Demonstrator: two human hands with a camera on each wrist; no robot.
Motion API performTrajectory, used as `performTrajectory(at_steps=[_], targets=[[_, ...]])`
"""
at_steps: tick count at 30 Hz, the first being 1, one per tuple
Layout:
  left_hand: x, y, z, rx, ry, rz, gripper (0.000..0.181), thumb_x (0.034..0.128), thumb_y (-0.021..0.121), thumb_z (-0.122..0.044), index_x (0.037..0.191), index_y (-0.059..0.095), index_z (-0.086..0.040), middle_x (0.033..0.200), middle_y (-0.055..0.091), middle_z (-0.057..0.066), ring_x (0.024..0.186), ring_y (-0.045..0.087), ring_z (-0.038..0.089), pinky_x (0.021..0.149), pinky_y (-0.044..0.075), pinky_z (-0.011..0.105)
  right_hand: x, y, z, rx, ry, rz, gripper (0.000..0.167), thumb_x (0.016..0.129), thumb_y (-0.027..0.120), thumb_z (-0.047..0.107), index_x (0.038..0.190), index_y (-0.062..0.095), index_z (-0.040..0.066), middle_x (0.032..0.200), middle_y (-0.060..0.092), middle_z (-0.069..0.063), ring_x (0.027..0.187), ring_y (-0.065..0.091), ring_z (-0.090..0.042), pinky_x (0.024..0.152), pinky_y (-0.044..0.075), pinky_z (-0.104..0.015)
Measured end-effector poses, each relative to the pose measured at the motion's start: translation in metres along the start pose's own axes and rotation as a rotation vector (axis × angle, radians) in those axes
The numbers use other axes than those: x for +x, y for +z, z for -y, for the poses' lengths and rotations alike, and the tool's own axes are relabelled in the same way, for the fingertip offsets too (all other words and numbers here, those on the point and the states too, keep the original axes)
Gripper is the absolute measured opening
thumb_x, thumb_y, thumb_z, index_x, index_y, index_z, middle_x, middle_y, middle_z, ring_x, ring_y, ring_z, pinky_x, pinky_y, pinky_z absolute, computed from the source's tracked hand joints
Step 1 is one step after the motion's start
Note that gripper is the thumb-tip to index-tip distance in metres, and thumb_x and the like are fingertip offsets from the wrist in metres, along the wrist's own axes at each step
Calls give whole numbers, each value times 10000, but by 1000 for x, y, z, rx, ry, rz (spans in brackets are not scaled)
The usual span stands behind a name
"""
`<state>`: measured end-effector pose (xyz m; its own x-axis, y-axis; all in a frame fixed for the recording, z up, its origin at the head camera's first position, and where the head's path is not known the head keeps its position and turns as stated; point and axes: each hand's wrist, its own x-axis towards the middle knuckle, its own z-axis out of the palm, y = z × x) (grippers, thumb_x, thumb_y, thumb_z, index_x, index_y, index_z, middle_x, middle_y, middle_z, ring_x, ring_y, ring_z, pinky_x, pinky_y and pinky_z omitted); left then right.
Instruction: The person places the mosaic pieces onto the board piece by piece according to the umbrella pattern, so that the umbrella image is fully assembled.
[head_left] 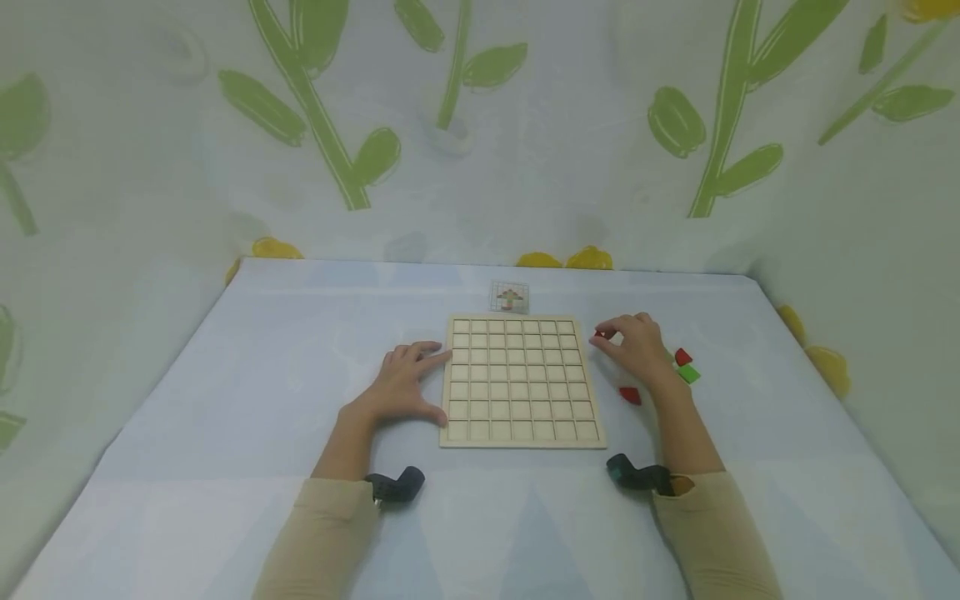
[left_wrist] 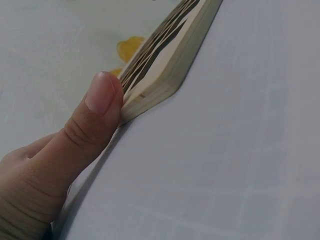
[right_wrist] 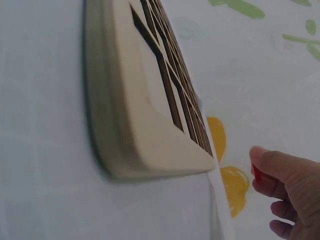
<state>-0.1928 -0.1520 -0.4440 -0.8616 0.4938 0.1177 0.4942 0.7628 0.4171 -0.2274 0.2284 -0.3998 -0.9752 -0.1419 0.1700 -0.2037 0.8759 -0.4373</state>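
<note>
Piece, red, just off far right corner of board | right hand pinches it, thumb to fingertip | left hand spread, touching board's left edge | judged light, stiff, easily dropped; best held by its sides

The person wears long sleeves of beige cloth; in the head view the left sleeve is at seven o'clock, the right sleeve at five o'clock. The left cuff looks like a wide band, while the right cuff has a loose opening. Each wrist carries a black camera: the left camera bends to a rounded end toward two o'clock, the right camera toward ten o'clock, with a small teal mark. The left thumb has a short, rounded nail.
</note>
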Motion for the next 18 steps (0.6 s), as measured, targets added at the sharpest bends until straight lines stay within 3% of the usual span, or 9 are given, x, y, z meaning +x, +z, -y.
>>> performTrajectory(at_steps=[9, 18], targets=[[0, 0, -2, -3, -11, 2, 1065, 524, 836, -563, 1419, 441, -143, 1444, 366, 131, 1231, 356, 322, 937, 309, 470, 6, 2, 12, 58, -88, -19, 295, 857, 698, 214, 1049, 691, -11, 949, 680, -156, 978, 480, -317, 862, 357, -463], [1, -1, -4, -5, -23, 8, 1060, 536, 827, -577, 1422, 437, -146, 1444, 364, 122, 1223, 351, 318, 931, 309, 476, 11, 3, 26, 75, -87, -9, 306, 858, 699, 242, 1052, 695, 6, 962, 676, -151, 978, 477, -295, 869, 386, -462]])
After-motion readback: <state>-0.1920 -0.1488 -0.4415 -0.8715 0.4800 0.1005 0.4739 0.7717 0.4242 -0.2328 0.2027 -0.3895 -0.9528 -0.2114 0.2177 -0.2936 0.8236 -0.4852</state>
